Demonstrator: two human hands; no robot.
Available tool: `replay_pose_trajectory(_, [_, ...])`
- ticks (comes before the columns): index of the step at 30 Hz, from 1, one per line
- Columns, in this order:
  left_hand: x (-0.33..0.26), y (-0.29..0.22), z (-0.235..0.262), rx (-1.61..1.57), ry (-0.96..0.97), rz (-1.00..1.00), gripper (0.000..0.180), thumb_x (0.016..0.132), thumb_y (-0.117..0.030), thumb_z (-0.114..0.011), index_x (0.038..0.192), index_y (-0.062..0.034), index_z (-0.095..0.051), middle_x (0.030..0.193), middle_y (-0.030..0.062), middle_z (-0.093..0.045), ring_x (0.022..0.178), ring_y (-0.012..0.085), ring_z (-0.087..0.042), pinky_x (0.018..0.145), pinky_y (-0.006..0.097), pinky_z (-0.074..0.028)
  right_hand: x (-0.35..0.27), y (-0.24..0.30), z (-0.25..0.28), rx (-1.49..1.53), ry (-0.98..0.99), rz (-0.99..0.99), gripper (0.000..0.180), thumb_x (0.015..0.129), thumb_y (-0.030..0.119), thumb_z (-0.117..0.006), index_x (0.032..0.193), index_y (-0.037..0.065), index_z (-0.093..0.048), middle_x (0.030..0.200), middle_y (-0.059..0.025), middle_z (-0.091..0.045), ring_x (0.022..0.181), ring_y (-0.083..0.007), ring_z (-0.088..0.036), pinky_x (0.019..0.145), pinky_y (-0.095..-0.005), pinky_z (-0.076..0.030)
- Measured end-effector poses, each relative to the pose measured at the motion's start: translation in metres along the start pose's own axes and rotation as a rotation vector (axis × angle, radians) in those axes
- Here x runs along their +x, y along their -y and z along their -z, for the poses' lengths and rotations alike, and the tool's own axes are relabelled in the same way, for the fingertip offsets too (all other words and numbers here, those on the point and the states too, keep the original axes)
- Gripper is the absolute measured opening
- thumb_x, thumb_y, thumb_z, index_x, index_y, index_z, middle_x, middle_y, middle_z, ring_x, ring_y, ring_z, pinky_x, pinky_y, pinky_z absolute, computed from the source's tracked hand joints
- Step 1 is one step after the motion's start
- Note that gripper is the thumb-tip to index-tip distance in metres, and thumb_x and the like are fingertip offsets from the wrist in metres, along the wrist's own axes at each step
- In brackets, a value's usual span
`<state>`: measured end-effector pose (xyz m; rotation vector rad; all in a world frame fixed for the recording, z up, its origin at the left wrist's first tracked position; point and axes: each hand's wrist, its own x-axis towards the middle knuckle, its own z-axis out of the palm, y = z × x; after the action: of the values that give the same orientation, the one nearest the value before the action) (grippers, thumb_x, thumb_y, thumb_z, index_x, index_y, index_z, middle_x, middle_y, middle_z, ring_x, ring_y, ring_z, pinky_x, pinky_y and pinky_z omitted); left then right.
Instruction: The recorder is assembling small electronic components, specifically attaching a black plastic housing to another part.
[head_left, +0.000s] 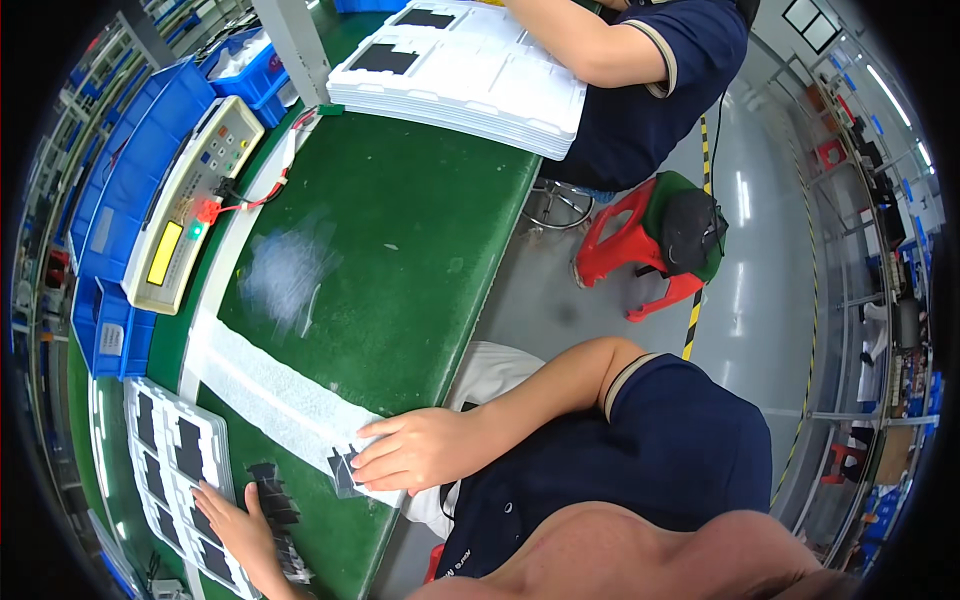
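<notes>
My left hand (243,535) lies at the edge of a white plastic tray (168,445), fingers apart and fingertips over it. Flat black rectangular pieces (190,447) sit in the tray's recesses. My right hand (435,447) rests palm down with outstretched fingers on the near end of a white cloth-like strip (275,395) across the green table. By its fingertips, black strips of tape or film (343,468) are stuck at the white strip's edge. More dark strips (275,492) lie on the table between my hands.
A beige instrument (190,215) with a yellow display and red cable stands at the left before blue bins (140,150). Stacked white trays (470,75) lie at the far end, beside another person's arm (590,45). A red stool (615,240) stands right of the table (400,240).
</notes>
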<state>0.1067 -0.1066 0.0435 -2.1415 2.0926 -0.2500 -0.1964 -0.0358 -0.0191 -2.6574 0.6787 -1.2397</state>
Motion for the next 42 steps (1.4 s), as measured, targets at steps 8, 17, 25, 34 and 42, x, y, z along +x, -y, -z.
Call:
replay_pose_trajectory(8, [0.006,0.01,0.001,-0.257,-0.16,-0.146,0.063,0.087,-0.021,-0.054,0.136,0.0055,-0.025,0.141,0.0248,-0.028,0.131,0.038,-0.026,0.107,0.04,-0.025,0.002,0.004,0.0,0.143,-0.145,0.117,0.007,0.075,0.009,-0.059,0.077,0.003,-0.058,0.074,-0.0032,-0.053,0.074,-0.018,-0.055,0.07,-0.0299,-0.047])
replay_pose_trajectory(17, [-0.011,-0.081,0.047,-1.131,0.465,-0.587,0.041,0.074,-0.003,-0.064,0.112,0.0046,-0.052,0.104,0.0133,-0.06,0.096,0.0242,-0.057,0.087,0.033,-0.043,0.057,-0.016,0.016,0.146,-0.285,0.504,0.02,0.071,0.005,-0.059,0.056,0.006,-0.045,0.065,-0.0052,-0.049,0.071,-0.0233,-0.054,0.066,-0.0365,-0.045])
replay_pose_trajectory(25, [-0.011,-0.073,0.022,-1.677,0.4,-0.245,0.018,0.077,0.005,-0.062,0.092,-0.0004,-0.053,0.084,0.0031,-0.058,0.073,0.0074,-0.054,0.066,0.019,-0.043,0.101,-0.076,0.009,0.018,-0.301,0.71,0.02,0.071,0.009,-0.059,0.058,0.008,-0.044,0.075,-0.0021,-0.053,0.075,-0.0205,-0.057,0.063,-0.0323,-0.047])
replay_pose_trajectory(34, [-0.009,-0.075,0.013,-1.375,0.167,-0.306,0.027,0.074,0.006,-0.067,0.094,0.0014,-0.049,0.083,0.0074,-0.061,0.074,0.0101,-0.059,0.064,0.022,-0.047,0.111,-0.081,0.001,0.47,0.249,0.026,0.033,0.074,0.027,-0.069,0.077,0.007,-0.044,0.067,-0.0055,-0.057,0.059,-0.0263,-0.058,0.051,-0.0357,-0.045])
replay_pose_trajectory(42, [-0.015,-0.079,0.004,-1.43,0.183,-0.378,0.038,0.073,0.008,-0.068,0.1,-0.0018,-0.043,0.095,0.0096,-0.059,0.087,0.0159,-0.061,0.076,0.027,-0.05,0.102,-0.089,-0.012,0.706,0.314,-0.168,0.027,0.08,0.021,-0.064,0.08,0.007,-0.041,0.061,-0.0084,-0.054,0.054,-0.0256,-0.056,0.048,-0.0353,-0.04])
